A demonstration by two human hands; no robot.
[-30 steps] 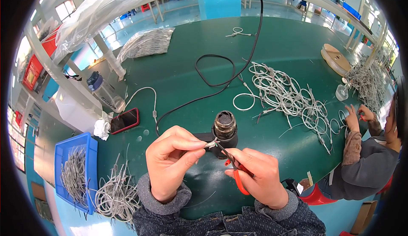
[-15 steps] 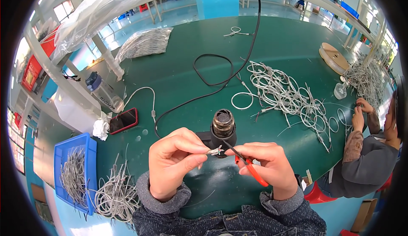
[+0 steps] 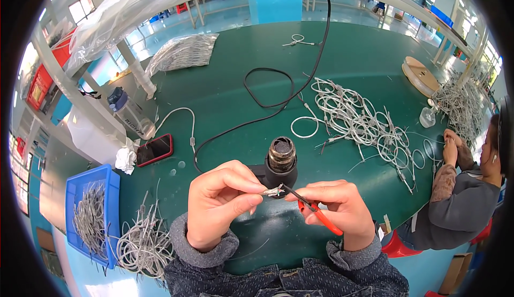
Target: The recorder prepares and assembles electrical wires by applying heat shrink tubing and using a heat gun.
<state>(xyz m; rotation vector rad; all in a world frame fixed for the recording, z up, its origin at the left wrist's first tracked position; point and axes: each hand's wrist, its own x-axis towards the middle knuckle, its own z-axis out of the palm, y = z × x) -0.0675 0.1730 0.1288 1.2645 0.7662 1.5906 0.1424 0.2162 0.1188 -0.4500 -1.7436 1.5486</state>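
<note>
Between the thumb and forefinger of my left hand (image 3: 222,203) is a short piece of wire cable (image 3: 274,192) with frayed silver strands. My right hand (image 3: 340,203) grips red-handled pliers (image 3: 325,222), whose slim dark jaws point left and meet the frayed end. Whether the jaws pinch a strand is too small to tell. Just beyond my fingers a black heat gun (image 3: 281,163) stands with its scorched metal nozzle upward; my hands partly cover its lower body.
Looped white cables (image 3: 364,120) lie to the right. At left are a blue bin (image 3: 113,206) of cable pieces, a cable bundle (image 3: 142,246), a phone (image 3: 155,150) and a bottle (image 3: 131,115). A black cord (image 3: 257,116) crosses the green table. A co-worker (image 3: 452,190) sits at right.
The pliers and my right hand have shifted slightly, with the jaws now at the upper side of the frayed end. My left hand stays nearly in place.
</note>
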